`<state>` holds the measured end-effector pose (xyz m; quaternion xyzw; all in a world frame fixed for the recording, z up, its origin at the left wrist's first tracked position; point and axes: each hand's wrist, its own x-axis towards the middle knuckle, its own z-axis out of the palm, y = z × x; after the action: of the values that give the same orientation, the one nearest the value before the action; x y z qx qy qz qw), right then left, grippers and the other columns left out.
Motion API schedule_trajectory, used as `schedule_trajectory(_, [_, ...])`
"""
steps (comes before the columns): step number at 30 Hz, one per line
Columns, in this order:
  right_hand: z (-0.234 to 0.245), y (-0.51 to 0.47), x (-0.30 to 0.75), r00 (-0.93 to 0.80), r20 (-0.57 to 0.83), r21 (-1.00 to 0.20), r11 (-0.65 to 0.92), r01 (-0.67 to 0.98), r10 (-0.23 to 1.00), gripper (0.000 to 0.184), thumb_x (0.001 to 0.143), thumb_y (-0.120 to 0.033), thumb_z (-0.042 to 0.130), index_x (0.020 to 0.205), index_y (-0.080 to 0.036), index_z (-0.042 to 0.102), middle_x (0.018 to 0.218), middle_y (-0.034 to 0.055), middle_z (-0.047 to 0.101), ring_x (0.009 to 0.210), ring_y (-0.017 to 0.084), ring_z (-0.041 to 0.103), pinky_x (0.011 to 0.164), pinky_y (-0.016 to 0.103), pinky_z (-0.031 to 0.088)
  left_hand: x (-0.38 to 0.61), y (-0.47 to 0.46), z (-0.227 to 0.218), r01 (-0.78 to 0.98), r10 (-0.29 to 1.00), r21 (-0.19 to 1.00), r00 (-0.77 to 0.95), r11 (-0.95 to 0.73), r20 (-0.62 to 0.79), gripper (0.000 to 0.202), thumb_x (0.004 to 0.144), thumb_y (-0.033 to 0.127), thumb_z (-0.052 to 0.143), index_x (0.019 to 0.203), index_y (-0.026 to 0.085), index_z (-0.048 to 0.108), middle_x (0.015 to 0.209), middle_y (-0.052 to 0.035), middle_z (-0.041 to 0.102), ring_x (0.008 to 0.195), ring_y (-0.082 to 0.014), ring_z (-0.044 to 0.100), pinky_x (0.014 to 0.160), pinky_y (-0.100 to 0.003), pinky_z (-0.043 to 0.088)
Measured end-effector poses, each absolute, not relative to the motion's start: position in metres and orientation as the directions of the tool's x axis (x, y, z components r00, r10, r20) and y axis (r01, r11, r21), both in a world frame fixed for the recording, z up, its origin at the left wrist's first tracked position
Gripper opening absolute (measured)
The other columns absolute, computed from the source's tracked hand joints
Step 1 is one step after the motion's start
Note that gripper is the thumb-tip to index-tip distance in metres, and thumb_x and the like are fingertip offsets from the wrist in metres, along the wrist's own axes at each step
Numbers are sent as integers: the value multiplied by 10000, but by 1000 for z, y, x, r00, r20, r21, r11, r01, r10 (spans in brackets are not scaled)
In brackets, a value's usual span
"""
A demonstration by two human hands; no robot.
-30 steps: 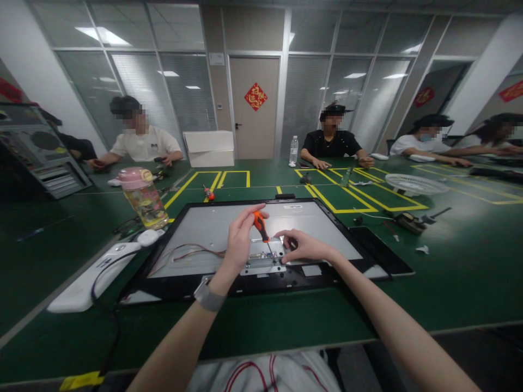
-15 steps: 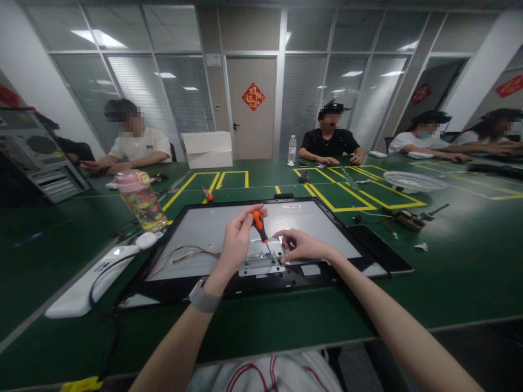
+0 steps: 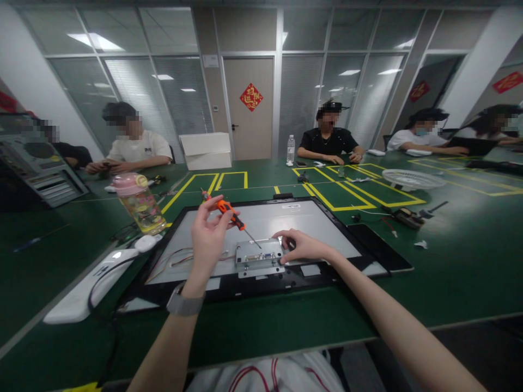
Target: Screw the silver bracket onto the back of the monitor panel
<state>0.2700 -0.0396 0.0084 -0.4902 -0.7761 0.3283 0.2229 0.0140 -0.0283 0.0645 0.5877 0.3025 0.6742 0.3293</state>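
Note:
My left hand (image 3: 208, 231) holds an orange and black screwdriver (image 3: 237, 221) by its handle, fingers closed round it. The shaft slants down to the right, its tip over a small metal bracket (image 3: 250, 251) with connector ports along its front face. At the bracket's right end, my right hand (image 3: 304, 245) grips it, thumb near the front and fingers at the back. The bracket lies on the silver back of a black-framed display panel (image 3: 327, 229). Thin coloured wires (image 3: 180, 255) run leftward from the bracket. Whether a screw sits under the tip cannot be made out.
A pink-lidded bottle (image 3: 141, 204) and a white power strip (image 3: 87, 286) stand left of the panel. To the right are a black flat slab (image 3: 382, 247), a tool with a dark body (image 3: 402, 216) and a white round grille (image 3: 412, 178). Several people sit across the table.
My left hand and the screwdriver have moved left; the screwdriver now tilts more, its tip away from the bracket's front screw. My right hand keeps its place.

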Motion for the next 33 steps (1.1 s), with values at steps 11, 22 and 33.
schedule_trajectory(11, [7, -38, 271, -423, 26, -725, 309, 616, 906, 707, 634, -437, 838, 1255, -188, 610, 813, -3, 579, 788, 184, 540, 714, 282, 401, 9, -30, 60, 168, 731, 727, -51, -666, 681, 356, 668, 294, 800, 985, 170, 697, 919, -31, 642, 654, -99, 623, 489, -176, 556])
schedule_trajectory(22, [7, -38, 271, -421, 23, -718, 308, 625, 907, 696, 636, -428, 838, 1255, -205, 612, 809, -5, 585, 796, 184, 541, 710, 279, 399, 11, -31, 55, 247, 702, 678, 10, -692, 713, 320, 717, 310, 776, 1010, 200, 705, 925, -26, 603, 690, -103, 605, 467, -154, 528])
schedule_trajectory(33, [4, -36, 271, -426, 39, -729, 317, 607, 904, 709, 624, -417, 846, 1254, -186, 614, 796, -12, 576, 766, 176, 540, 716, 284, 403, 15, -39, 57, 117, 758, 749, 147, -652, 636, 306, 759, 279, 715, 1041, 192, 636, 935, -38, 617, 759, -143, 678, 562, -217, 606])
